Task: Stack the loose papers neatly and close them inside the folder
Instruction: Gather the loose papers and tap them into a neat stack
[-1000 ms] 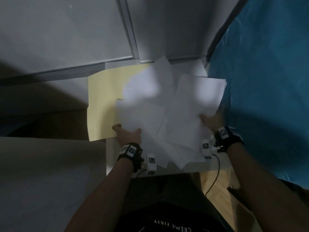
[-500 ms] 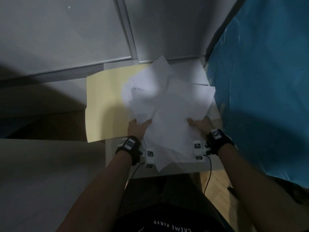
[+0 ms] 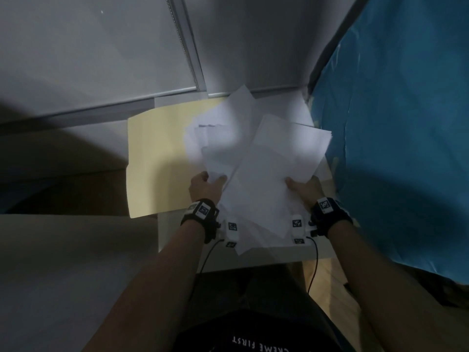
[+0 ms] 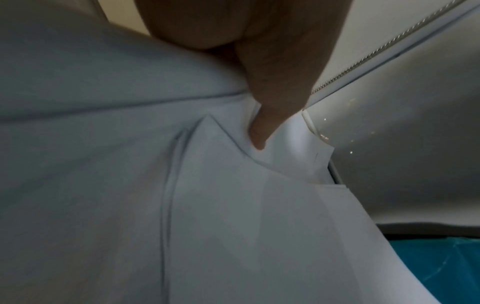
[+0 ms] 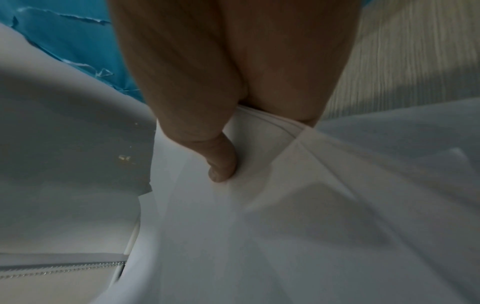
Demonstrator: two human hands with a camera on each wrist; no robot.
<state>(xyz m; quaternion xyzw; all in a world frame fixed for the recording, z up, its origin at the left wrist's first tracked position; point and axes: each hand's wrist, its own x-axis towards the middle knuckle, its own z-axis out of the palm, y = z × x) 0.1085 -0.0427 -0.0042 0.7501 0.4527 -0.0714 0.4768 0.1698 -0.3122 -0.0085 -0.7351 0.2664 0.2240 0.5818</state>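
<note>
A messy bundle of white loose papers (image 3: 264, 158) is held between both hands above the small white table (image 3: 274, 257). My left hand (image 3: 206, 185) grips the bundle's left edge, thumb on top (image 4: 262, 131). My right hand (image 3: 303, 188) grips the right edge, its thumb (image 5: 221, 166) pressed on the top sheet and the sheet edges tucked into the palm. The sheets (image 5: 285, 226) fan out at different angles. The open yellow folder (image 3: 157, 158) lies flat on the table, partly under the papers, jutting past the table's left edge.
A grey wall with a window frame and bead chain (image 4: 363, 61) rises behind the table. A blue plastic sheet (image 3: 396, 128) hangs close on the right. A pale surface (image 3: 76, 262) lies to the left, wooden floor (image 3: 327, 283) below.
Both hands have moved inward toward each other, gathering the spread sheets into a tighter, narrower bundle. The folder has not moved.
</note>
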